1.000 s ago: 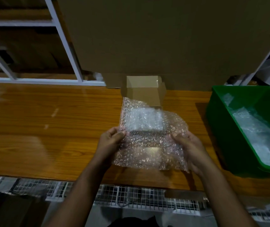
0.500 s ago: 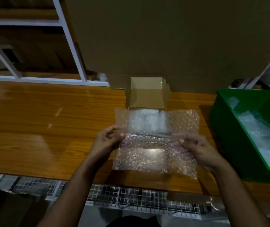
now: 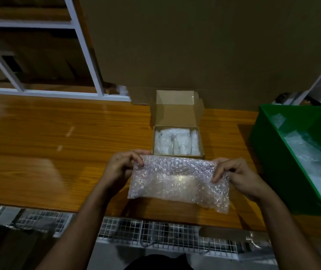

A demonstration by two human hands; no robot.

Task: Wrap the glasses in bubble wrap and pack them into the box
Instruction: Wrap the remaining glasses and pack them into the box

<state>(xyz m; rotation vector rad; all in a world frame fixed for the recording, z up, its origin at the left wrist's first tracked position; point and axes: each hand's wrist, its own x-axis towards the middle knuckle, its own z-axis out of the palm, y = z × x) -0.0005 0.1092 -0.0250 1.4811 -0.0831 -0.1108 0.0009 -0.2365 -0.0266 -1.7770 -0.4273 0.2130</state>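
A sheet of bubble wrap (image 3: 177, 182) is stretched between both hands above the wooden table, just in front of the box. My left hand (image 3: 120, 166) pinches its top left corner, and my right hand (image 3: 235, 176) pinches its top right edge. The small cardboard box (image 3: 201, 141) stands open behind the sheet, its lid flap (image 3: 175, 112) upright. White wrapped bundles (image 3: 175, 141) fill the inside of the box. I cannot tell whether a glass lies inside the sheet.
A green plastic bin (image 3: 269, 149) with clear wrap inside stands at the right. A large cardboard panel (image 3: 204, 45) rises behind the box. White shelf frames (image 3: 85, 47) stand at the back left. A wire mesh rack (image 3: 155, 234) runs below the table's front edge (image 3: 38, 205).
The sheet's upper part, which was raised over the box, has come down toward me. The box's wrapped contents now show behind it. Both hands have spread slightly apart.
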